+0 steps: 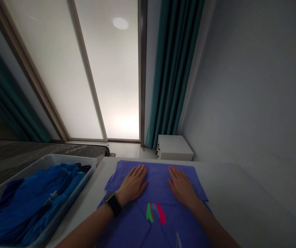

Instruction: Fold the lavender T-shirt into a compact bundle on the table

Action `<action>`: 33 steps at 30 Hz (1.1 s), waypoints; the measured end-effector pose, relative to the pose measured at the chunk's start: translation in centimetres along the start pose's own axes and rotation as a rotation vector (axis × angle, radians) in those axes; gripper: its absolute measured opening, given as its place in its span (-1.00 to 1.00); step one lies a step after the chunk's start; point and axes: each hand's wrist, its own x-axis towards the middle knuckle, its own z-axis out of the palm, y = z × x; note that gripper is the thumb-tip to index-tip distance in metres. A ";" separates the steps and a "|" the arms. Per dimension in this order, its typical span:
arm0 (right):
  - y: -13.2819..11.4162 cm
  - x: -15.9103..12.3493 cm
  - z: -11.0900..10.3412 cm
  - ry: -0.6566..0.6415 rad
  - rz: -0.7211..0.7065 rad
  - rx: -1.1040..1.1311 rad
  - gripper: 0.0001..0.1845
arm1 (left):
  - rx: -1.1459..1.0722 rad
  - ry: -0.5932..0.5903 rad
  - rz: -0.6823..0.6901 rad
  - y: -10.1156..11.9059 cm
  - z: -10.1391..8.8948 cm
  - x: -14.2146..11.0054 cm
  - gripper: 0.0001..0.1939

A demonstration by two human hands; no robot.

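A purple-blue shirt [160, 182] lies on the white table in front of me, its far part folded over toward me in a broad flap. Green and pink print shows on the cloth just below the flap's edge. My left hand [134, 182] rests flat on the left side of the flap, fingers stretched out and pointing away from me; a black watch [113, 204] is on that wrist. On the right side of the flap my right hand [181, 186] lies flat too, fingers extended. Neither hand grips the cloth. The near end of the shirt runs out of view.
A clear plastic bin [52, 157] with blue clothes [39, 193] stands at the left. The white table [230, 193] extends to the right, along a grey wall. Beyond its far edge are a small white cabinet [175, 144], a teal curtain [174, 75] and frosted sliding doors [114, 79].
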 end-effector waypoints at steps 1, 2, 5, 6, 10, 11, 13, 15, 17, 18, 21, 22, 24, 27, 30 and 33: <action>-0.8 0.8 0.1 -0.021 0.018 -0.005 -0.38 | -0.007 -0.015 -0.022 0.4 0.5 0.8 -0.40; -1.2 1.5 0.1 -0.039 0.042 -0.009 -0.37 | -0.011 -0.027 -0.045 0.5 0.8 1.4 -0.40; -0.4 2.7 0.6 -0.079 0.116 -0.018 -0.34 | -0.011 -0.047 -0.106 -0.3 1.2 2.2 -0.41; 0.3 2.8 0.9 -0.090 0.138 -0.023 -0.33 | -0.009 -0.053 -0.125 -0.9 1.2 2.1 -0.41; 3.9 2.6 2.1 -0.131 0.210 -0.057 -0.30 | -0.002 -0.079 -0.206 -3.6 1.2 1.3 -0.39; 4.7 2.5 2.3 -0.138 0.225 -0.063 -0.30 | 0.000 -0.081 -0.228 -4.2 1.2 1.1 -0.38; 5.9 2.5 2.6 -0.146 0.247 -0.068 -0.31 | 0.006 -0.081 -0.271 -5.3 1.3 0.8 -0.38; 6.6 2.6 2.8 -0.149 0.262 -0.071 -0.31 | 0.014 -0.083 -0.305 -6.3 1.4 0.6 -0.38; 6.9 2.8 2.9 -0.151 0.273 -0.071 -0.31 | 0.018 -0.088 -0.328 -7.1 1.5 0.4 -0.38; 7.1 2.9 2.9 -0.153 0.277 -0.070 -0.31 | 0.019 -0.089 -0.341 -7.5 1.6 0.3 -0.38; 7.4 3.2 3.0 -0.156 0.297 -0.071 -0.32 | 0.013 -0.096 -0.366 -8.5 1.8 0.1 -0.40; 7.4 3.2 2.9 -0.157 0.304 -0.072 -0.32 | 0.010 -0.099 -0.369 -8.7 1.7 0.1 -0.41; 7.5 3.2 2.9 -0.158 0.315 -0.076 -0.32 | 0.012 -0.098 -0.375 -8.8 1.5 0.0 -0.42; 6.6 2.8 2.6 -0.127 0.296 -0.105 -0.30 | 0.041 -0.051 -0.358 -7.8 0.9 0.0 -0.42; 4.1 2.4 2.2 -0.066 0.236 -0.125 -0.29 | 0.044 0.010 -0.242 -5.1 0.5 0.3 -0.39; 0.8 2.1 2.0 -0.066 0.171 -0.069 -0.29 | -0.002 0.000 -0.112 -1.9 0.6 0.8 -0.38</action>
